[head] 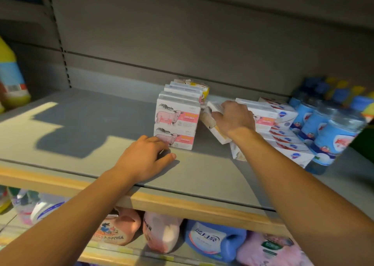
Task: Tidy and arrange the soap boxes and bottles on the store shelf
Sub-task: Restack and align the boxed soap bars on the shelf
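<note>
Soap boxes (pixel 175 127) with a pink sheep print stood stacked mid-shelf, and the left hand (pixel 142 160) lay flat beside them, its relaxed fingers touching the bottom box's front corner. The right hand (pixel 234 119) curled its fingers over a tilted white box (pixel 210 124) leaning just right of that stack. Beyond it lay more boxes (pixel 283 128), then blue-labelled bottles (pixel 332 132), all on the grey shelf (pixel 91 136).
</note>
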Motion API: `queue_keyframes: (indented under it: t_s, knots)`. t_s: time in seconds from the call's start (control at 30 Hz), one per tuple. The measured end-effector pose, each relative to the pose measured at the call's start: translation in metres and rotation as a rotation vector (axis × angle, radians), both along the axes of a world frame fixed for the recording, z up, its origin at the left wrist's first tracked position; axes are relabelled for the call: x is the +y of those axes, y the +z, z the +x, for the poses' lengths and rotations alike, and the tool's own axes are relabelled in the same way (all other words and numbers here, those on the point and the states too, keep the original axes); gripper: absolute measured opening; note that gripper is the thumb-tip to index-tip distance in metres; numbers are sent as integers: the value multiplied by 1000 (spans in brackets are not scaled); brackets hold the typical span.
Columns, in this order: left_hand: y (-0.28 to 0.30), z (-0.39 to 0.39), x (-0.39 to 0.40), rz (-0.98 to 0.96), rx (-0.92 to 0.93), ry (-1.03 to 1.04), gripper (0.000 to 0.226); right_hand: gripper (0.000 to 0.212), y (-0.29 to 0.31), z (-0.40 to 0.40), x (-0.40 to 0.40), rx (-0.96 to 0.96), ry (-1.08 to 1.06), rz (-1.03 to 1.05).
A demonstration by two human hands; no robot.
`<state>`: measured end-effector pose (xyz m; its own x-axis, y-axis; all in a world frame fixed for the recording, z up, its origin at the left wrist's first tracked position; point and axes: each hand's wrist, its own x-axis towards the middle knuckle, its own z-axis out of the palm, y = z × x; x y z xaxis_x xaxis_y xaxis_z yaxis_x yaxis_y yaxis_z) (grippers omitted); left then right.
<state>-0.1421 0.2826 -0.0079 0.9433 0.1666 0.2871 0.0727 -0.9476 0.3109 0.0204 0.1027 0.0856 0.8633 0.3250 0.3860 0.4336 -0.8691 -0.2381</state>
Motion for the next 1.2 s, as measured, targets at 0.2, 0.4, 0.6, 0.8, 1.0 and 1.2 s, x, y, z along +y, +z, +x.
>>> queue_keyframes:
  t_s: [0.2,0.4,0.6,0.8,1.0,1.2]
  knots:
    - [10,-8,-27,-357,-253,10,20,23,-6,-51,-67,350,266,319]
    - [29,-2,-98,-1120,-31,-252,12,15,-33,-87,-100,626,434,543]
    - [26,15,-128,-1444,-14,-99,14,38,-69,-91,-145,590,483,878]
    - [23,26,-126,-1487,69,-40,23,40,-86,-85,-147,546,406,935]
    - [17,26,-123,-1450,79,-160,14,54,-91,-77,-148,602,348,1015]
    - [4,17,-118,-1388,-130,-392,62,46,-97,-79,-148,410,383,928]
